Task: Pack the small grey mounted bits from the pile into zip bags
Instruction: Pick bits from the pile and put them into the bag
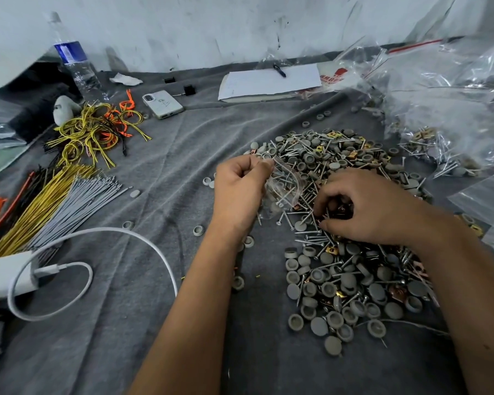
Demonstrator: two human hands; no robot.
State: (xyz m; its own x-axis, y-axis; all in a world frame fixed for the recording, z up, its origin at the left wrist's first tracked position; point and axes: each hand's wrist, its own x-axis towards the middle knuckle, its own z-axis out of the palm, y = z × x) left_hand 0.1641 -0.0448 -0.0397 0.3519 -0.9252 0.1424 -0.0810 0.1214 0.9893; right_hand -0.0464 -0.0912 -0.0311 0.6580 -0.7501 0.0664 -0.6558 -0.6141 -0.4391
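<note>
Now, scene: a person sits over a counter (183,155) draped in grey cloth, seen from above, both bare forearms reaching forward.
Left hand: the left hand (238,189) pinches the mouth of a small clear zip bag (281,185), fingers curled round the plastic; a few screws already lie inside it.
Right hand: the right hand (374,206) rests on the pile, fingers curled down and picking among the pieces; what exactly they pinch is hidden.
Pile: the pile (342,269) of grey round caps, screws and small copper clips spreads under and beyond the right hand, and just right of the bag.
Filled bags: a heap of clear bags (445,115) lies beyond the right hand.
Left of the hands: bundles of cable ties (69,195), a white charger cable (97,232); farther off, a phone (162,104) and water bottle (74,61).
Risk: the bag mouth looks barely open, so pieces could miss it and scatter; sharp screw tips might pierce the thin plastic or prick fingers.
</note>
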